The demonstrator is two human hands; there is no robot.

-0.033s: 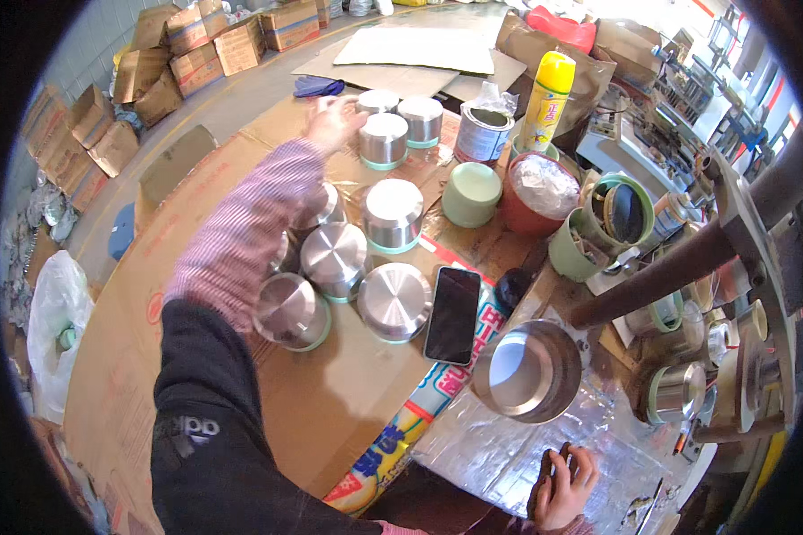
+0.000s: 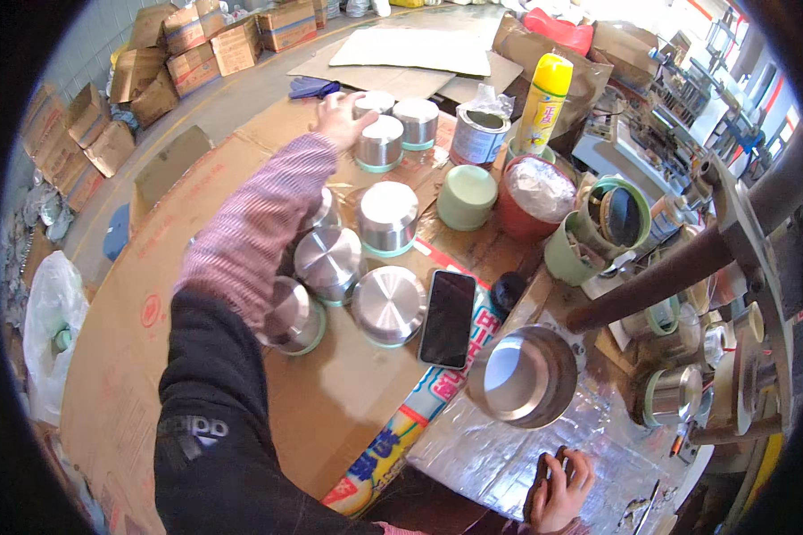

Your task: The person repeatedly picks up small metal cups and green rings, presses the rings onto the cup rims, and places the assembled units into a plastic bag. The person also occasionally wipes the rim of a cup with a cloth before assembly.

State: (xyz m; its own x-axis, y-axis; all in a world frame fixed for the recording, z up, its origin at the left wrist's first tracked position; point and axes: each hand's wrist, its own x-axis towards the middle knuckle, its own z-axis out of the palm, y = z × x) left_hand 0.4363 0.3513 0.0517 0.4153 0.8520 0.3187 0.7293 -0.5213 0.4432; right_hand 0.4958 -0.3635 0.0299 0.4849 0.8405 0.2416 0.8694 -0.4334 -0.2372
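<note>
At the far end of the cardboard sheet, my left hand (image 2: pixel 337 121) has its thumb and fingers around the near-left side of a round steel cup (image 2: pixel 375 102). Two more steel cups with pale green bands stand beside it, one in front (image 2: pixel 379 141) and one to the right (image 2: pixel 417 120). Closer in are several similar cups, flat steel ends up, such as one near the middle (image 2: pixel 389 306); my left sleeve partly covers some of them. My right hand (image 2: pixel 562 490) rests on the foil-covered surface (image 2: pixel 500 459), fingers loosely bent and apart, with nothing visible in it.
A phone (image 2: pixel 448 318) lies right of the cups, beside an open steel pot (image 2: pixel 525 374). Behind stand a green cup (image 2: pixel 467 198), a red bowl (image 2: pixel 533 201), a paint can (image 2: pixel 481 134) and a yellow spray can (image 2: pixel 545 102). A thick metal bar (image 2: pixel 651 276) juts in from the right.
My left hand has shifted slightly right, closer around the far steel cup. The whole view has moved a little. My right hand keeps its place on the foil.
</note>
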